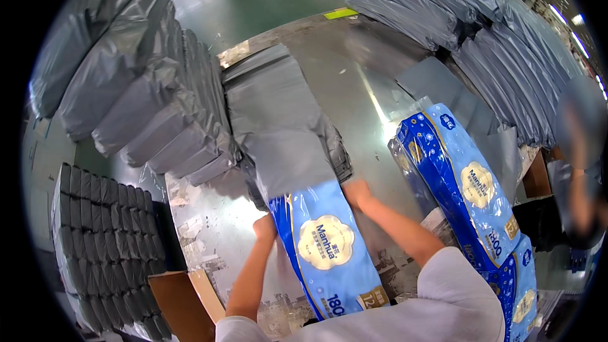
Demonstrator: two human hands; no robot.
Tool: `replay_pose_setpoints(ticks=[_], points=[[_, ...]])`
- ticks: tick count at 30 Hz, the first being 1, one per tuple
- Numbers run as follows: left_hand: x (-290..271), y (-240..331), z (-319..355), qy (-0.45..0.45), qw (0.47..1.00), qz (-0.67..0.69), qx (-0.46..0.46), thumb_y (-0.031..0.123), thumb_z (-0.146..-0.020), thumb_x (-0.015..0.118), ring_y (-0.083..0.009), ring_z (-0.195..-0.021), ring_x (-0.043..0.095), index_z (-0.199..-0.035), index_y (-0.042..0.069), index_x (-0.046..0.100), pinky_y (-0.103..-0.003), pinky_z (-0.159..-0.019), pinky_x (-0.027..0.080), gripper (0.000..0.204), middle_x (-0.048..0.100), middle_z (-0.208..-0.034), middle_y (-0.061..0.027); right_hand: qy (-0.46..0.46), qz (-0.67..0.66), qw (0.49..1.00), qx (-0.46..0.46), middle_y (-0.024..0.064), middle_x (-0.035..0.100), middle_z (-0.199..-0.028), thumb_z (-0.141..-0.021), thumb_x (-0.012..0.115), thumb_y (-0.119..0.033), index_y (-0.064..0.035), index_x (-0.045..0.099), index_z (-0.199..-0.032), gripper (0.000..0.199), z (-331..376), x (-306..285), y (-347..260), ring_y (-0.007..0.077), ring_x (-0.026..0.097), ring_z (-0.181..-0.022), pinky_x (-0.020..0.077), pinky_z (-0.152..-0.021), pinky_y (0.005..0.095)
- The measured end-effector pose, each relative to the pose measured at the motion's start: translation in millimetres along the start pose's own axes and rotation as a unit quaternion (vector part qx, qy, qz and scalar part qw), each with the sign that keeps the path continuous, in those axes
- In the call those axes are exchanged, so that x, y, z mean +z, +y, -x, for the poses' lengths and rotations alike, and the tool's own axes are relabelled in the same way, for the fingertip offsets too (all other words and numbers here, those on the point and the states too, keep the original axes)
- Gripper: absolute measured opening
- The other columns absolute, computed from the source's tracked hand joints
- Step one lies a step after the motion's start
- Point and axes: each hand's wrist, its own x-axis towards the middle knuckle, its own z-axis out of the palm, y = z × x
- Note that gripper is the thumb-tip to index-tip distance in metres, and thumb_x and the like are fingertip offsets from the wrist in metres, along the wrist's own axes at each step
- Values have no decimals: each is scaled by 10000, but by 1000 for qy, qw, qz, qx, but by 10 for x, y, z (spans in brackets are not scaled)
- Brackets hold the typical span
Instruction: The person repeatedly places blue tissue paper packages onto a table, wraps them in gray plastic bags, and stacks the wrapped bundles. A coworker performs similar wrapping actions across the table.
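Observation:
A long blue tissue pack (364, 247) lies on the metal table in front of me, its near end close to my body. Its far end disappears under a grey plastic bag (285, 161), on top of a stack of such bags. My left hand (265, 228) is closed at the bag's near left edge, beside the pack. On the opposite side my right hand (358, 195) is closed at the bag's right edge, slightly blurred, with its fingertips partly hidden. More blue tissue packs (453, 152) lie in clear film to my right.
Tall piles of grey bags stand at the left (158, 95) and far right (411, 6). Bundled grey packs (104, 234) are stacked at lower left, near an open cardboard box (183, 307). Another person's blurred arm (579, 171) is at the right edge. The metal table (354, 88) has worn patches.

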Motion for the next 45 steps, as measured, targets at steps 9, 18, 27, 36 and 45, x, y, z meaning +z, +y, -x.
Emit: replay_pose_setpoints(ticks=[9, 18, 27, 36, 45], points=[[618, 369, 3140, -322, 941, 101, 22, 291, -751, 507, -339, -729, 603, -839, 48, 615, -435, -676, 472, 280, 623, -822, -155, -248, -124, 960, -32, 168, 623, -802, -684, 564, -325, -43, 635, -791, 311, 3587, 729, -486, 314, 610, -753, 475, -646, 428], [114, 251, 2113, -230, 917, 325, -24, 487, -791, 502, -258, -552, 586, -626, -7, 587, -384, -541, 435, 528, 563, -539, -149, -169, -272, 940, 118, 174, 590, -664, -754, 582, -421, -7, 599, -694, 418, 2392, 371, -152, 300, 571, -599, 437, -568, 386], [-14, 352, 2877, -78, 946, 305, 76, 382, -829, 499, -291, -653, 577, -722, 65, 604, -370, -601, 452, 350, 601, -687, -113, 56, -484, 860, 152, 71, 596, -691, -768, 646, -307, 16, 577, -822, 334, 3008, 905, -187, 101, 551, -609, 434, -532, 239], [381, 2025, 2059, -84, 899, 300, 309, 162, -756, 594, -304, -823, 562, -1011, 90, 484, -384, -680, 453, 287, 585, -868, -120, -133, -473, 861, 130, 92, 615, -719, -746, 558, -109, 1, 592, -815, 134, 2737, 725, -316, 168, 590, -583, 468, -561, 299], [501, 1965, 2096, -139, 896, 273, 322, 187, -758, 574, -282, -855, 560, -937, 94, 473, -384, -699, 447, 226, 564, -876, -94, 391, 59, 807, 439, 200, 524, -1094, -589, 684, -500, 16, 495, -1096, 748, 3219, -969, 2410, 360, 458, -1051, 332, -913, 418]])
